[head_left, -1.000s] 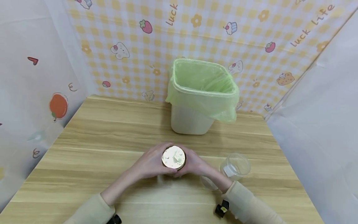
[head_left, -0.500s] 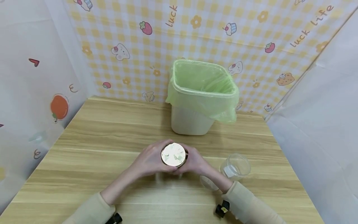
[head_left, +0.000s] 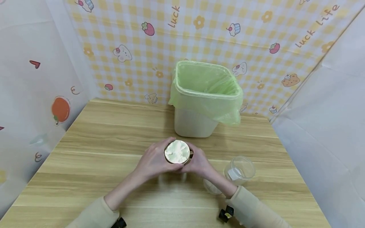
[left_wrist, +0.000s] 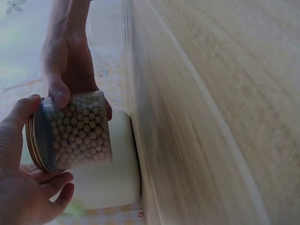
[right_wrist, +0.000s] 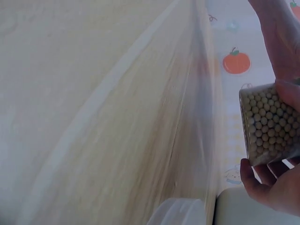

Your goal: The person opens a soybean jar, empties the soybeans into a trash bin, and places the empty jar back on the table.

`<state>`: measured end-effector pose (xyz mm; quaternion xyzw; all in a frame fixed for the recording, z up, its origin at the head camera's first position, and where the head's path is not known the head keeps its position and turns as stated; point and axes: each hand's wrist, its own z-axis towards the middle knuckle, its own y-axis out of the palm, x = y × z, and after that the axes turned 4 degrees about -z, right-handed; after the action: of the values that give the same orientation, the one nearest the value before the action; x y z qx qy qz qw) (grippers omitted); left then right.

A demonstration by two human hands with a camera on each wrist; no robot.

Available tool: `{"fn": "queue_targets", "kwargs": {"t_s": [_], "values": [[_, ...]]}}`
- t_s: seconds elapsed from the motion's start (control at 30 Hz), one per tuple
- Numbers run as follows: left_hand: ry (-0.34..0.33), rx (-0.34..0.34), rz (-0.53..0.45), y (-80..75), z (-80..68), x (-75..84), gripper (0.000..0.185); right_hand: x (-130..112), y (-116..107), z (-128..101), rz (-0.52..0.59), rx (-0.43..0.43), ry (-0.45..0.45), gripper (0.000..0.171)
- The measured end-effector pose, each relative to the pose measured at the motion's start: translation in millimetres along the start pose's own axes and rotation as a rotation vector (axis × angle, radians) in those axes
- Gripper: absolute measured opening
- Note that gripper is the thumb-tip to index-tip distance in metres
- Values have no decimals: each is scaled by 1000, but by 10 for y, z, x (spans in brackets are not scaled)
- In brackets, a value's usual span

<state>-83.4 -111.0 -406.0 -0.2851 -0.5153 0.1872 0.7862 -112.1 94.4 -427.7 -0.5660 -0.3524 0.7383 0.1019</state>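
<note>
Both hands hold one clear jar (left_wrist: 82,131) filled with small pale round balls, its shiny gold lid (head_left: 177,152) facing up. The jar is raised off the table, its base apart from the wood in the left wrist view. My left hand (head_left: 154,160) curls round the lid, thumb on one side and fingers on the other. Lower down, my right hand (head_left: 198,163) grips the jar's clear body; its fingers (right_wrist: 258,185) show near the base in the right wrist view. Most of the jar's body is hidden under the lid in the head view.
A bin (head_left: 194,122) with a green liner bag (head_left: 206,99) stands behind the hands. An open clear plastic jar (head_left: 240,169) stands to the right, and a clear round lid (head_left: 211,186) lies partly under the right forearm. Printed cloth walls bound the wooden table (head_left: 114,126).
Both hands have shifted the jar slightly up and away from the body in the head view. The bin, the clear plastic jar and the clear lid stay put.
</note>
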Motion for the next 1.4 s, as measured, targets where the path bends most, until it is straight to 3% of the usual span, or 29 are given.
{"fn": "queue_targets", "kwargs": {"t_s": [0.27,0.43,0.57,0.73,0.9,1.0,1.2,1.3,1.4], "values": [[-73,51,2,-29,10,109,91,-80,-4,-17,36,76,7,91],[-99,84,-26,-39,20,186,95,-118,-15,-17,102,90,20,89],[-117,76,-52,-38,36,216,98,-146,-59,-14,96,84,8,88],[-114,-59,-228,-139,90,181,97,-137,-154,1,145,3,-39,84],[-12,-239,-440,-318,166,53,93,-115,-268,5,270,-135,-29,85],[56,-330,-480,-394,213,-14,89,-107,-330,9,304,-209,-31,85],[114,-505,-500,-429,275,-52,86,-86,-392,19,326,-339,-85,81],[135,-553,-520,-414,305,-48,85,-88,-408,12,324,-365,-110,81],[149,-553,-549,-392,324,-34,82,-89,-414,-4,323,-354,-128,82]]}}
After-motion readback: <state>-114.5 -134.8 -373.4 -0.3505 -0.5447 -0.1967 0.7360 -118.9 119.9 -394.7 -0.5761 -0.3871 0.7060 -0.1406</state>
